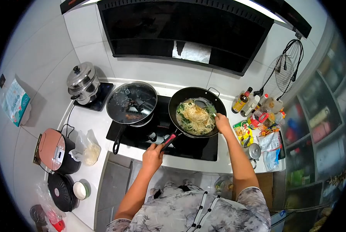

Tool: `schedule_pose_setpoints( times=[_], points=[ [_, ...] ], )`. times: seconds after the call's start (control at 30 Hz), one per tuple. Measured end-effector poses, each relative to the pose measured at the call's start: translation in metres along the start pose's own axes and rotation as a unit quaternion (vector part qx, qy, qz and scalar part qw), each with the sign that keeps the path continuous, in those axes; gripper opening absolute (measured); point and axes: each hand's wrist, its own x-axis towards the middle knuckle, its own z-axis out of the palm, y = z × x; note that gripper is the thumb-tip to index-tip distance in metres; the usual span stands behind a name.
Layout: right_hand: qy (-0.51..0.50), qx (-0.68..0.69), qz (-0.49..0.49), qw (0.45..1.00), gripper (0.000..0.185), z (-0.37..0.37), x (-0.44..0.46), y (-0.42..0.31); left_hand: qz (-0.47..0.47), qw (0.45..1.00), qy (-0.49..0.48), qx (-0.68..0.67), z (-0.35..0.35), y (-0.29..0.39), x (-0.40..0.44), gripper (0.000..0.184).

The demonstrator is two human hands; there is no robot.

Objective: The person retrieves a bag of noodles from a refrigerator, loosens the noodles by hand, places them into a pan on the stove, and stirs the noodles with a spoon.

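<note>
A black wok (175,94) on the right side of the black cooktop (188,150) holds pale noodles or sprouts (196,116) with green leaves. My left hand (153,156) is closed around the wok's black and red handle (169,141). Over the wok's right rim, my right hand (221,122) grips a utensil whose rounded metal head (202,102) rests in the food. Left of the wok stands a second pan (132,102) under a glass lid, its contents dark, with its handle pointing toward the front edge.
A steamer pot (83,83) stands at the back left, a rice cooker (57,150) at the left. A plastic bag (88,150) and white bowl (80,190) lie nearby. Bottles (241,101), packets (243,132) and a small metal pot (253,151) crowd the right. A range hood (142,23) hangs above.
</note>
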Motion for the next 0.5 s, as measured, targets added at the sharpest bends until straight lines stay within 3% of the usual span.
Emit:
schedule_pose_setpoints(
  times=[0.07, 0.13, 0.17, 0.3, 0.5],
  points=[
    [-0.017, 0.013, -0.003, 1.000, 0.029, -0.005, -0.011, 0.006, -0.001, 1.000, -0.016, 0.004, -0.003, 0.001, 0.000, 0.035],
    [-0.130, -0.045, 0.019, 0.990, 0.027, -0.021, -0.031, -0.004, -0.004, 1.000, -0.013, -0.003, -0.001, 0.000, -0.001, 0.035],
    [-0.128, -0.085, -0.029, 0.988, 0.026, -0.023, -0.037, 0.000, -0.005, 1.000, -0.010, -0.010, -0.001, -0.001, 0.000, 0.034],
    [-0.135, -0.152, -0.061, 0.977, 0.023, -0.059, -0.050, -0.013, -0.004, 1.000, -0.011, -0.011, -0.002, 0.001, 0.001, 0.034],
    [-0.095, -0.181, -0.033, 0.978, 0.023, -0.011, -0.041, -0.035, -0.017, 0.999, -0.029, 0.011, -0.003, 0.002, 0.001, 0.035]
  ],
)
